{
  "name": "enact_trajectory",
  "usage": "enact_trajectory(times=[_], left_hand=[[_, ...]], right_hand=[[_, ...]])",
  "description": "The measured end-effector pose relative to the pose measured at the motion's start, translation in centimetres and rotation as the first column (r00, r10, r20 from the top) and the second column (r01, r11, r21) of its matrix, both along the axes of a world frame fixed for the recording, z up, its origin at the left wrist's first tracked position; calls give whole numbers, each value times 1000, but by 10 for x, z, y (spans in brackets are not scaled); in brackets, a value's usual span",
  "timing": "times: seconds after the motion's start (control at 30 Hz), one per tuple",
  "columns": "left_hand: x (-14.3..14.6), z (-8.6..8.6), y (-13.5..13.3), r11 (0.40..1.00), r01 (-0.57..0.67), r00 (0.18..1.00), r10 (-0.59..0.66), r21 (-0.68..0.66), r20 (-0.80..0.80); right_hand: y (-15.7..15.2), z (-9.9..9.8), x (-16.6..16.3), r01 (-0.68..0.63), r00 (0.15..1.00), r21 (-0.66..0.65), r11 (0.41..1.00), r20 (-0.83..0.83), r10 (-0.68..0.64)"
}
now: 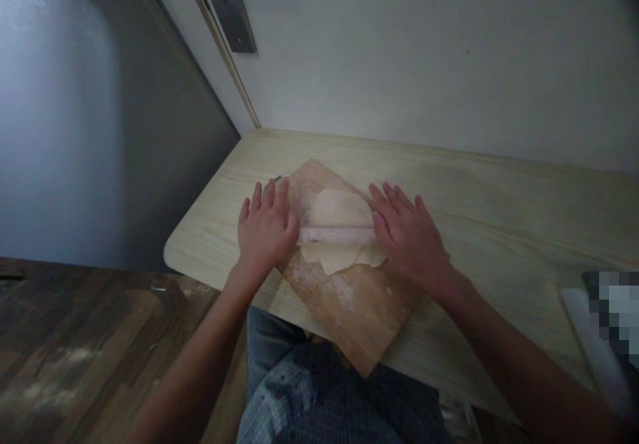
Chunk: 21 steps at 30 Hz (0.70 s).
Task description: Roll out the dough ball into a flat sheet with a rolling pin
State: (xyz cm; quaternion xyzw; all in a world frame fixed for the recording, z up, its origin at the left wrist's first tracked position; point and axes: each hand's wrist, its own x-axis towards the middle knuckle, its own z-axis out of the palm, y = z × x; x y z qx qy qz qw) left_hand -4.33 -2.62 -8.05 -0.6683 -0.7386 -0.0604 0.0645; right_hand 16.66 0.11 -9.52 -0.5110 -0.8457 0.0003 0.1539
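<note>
A pale sheet of dough (pixel 339 208) lies on a floured wooden board (pixel 357 311) set at an angle on the table. Across the dough rests a thin white rolling pin (pixel 337 234). My left hand (pixel 265 227) lies flat over the pin's left end, fingers stretched out and pointing away from me. My right hand (pixel 407 234) presses flat on the pin's right end, fingers also extended. Both palms rest on the pin rather than wrapping round it.
The light wooden table (pixel 499 198) stands against a white wall. A small metal ring (pixel 281 178) shows at the board's far left corner. A white object (pixel 594 344) lies at the table's right edge. Dark wooden floor lies to the left.
</note>
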Motion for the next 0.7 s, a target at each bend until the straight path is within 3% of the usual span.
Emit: enact_trajectory(times=[0.33, 0.7], left_hand=[[6, -7, -32, 996, 74, 997, -74, 57, -3], [8, -10, -60, 989, 118, 992, -121, 93, 28]], right_hand=[[-29, 0, 2, -7, 999, 15, 1000, 39, 6], [-54, -7, 9, -56, 998, 77, 995, -28, 58]])
